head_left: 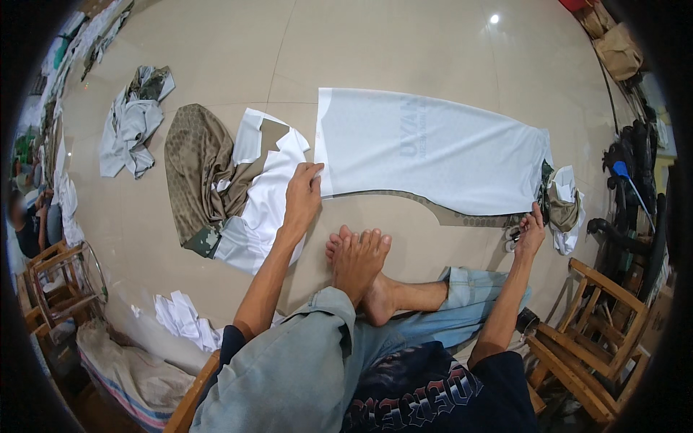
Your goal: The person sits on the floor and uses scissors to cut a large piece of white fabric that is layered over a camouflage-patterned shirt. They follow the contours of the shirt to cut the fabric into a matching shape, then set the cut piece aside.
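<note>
White, lies as a cut cloth panel (440, 155) on the tiled floor (404, 47), lengthwise from left toward right edge. Touches left hand (302, 195) at wide end, right hand (532, 234) at narrow end's near corner; with fingers loosely bent, cannot tell gripping from resting.

- Shows on the white cloth panel (476, 162) as pale blue-grey block lettering (411, 131), turned sideways, a large row beside smaller, fainter ones.
- Runs across the dark T-shirt (404, 361) as large, ornate, gothic-style lettering (422, 400), pale-outlined, slanting with the folds.
</note>
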The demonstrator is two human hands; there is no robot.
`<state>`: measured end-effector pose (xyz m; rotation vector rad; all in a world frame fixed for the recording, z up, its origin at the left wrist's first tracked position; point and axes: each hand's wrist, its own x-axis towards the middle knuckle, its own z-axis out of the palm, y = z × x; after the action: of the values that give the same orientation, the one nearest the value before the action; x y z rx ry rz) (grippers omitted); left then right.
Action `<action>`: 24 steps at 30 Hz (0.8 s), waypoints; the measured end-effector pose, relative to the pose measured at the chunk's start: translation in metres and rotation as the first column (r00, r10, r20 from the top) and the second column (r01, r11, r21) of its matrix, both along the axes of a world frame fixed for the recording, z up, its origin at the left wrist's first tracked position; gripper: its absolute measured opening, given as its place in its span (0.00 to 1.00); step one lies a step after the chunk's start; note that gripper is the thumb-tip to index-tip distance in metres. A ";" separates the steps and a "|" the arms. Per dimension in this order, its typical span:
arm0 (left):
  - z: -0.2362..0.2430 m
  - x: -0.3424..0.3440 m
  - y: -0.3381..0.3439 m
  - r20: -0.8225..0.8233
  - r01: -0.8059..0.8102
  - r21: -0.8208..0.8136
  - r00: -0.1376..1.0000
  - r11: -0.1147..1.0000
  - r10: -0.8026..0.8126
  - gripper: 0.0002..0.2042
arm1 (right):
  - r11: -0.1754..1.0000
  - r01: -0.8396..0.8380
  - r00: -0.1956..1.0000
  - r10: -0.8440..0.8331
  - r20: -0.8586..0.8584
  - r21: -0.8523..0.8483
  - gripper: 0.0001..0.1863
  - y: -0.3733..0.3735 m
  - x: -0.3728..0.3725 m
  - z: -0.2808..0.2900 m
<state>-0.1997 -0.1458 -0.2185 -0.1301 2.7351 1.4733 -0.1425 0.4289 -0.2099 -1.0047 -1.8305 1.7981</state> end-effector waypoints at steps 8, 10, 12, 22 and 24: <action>-0.001 0.003 -0.004 0.031 0.016 -0.040 0.999 0.999 -0.015 0.15 | 0.995 0.089 0.996 -0.089 -0.011 -0.036 0.22 0.013 0.006 -0.014; 0.002 0.004 -0.003 0.039 0.013 -0.038 0.999 0.999 -0.012 0.15 | 0.996 0.078 0.996 -0.080 -0.027 -0.053 0.23 0.013 0.007 -0.020; 0.006 0.005 -0.001 0.040 0.008 -0.043 0.999 0.999 -0.007 0.15 | 0.995 0.102 0.995 -0.102 -0.022 -0.017 0.23 0.013 0.007 -0.027; 0.014 0.010 0.001 0.035 -0.016 -0.071 0.999 0.997 0.018 0.16 | 0.992 0.110 0.994 -0.109 -0.012 0.063 0.25 0.013 0.010 -0.036; 0.013 0.011 0.000 0.026 -0.012 -0.085 1.000 0.996 0.014 0.16 | 0.991 0.107 0.994 -0.108 0.004 0.078 0.25 0.008 0.012 -0.033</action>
<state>-0.1886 -0.1457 -0.2059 -0.1689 2.7811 1.3483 -0.1306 0.4373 -0.2430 -1.0617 -1.8009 1.6494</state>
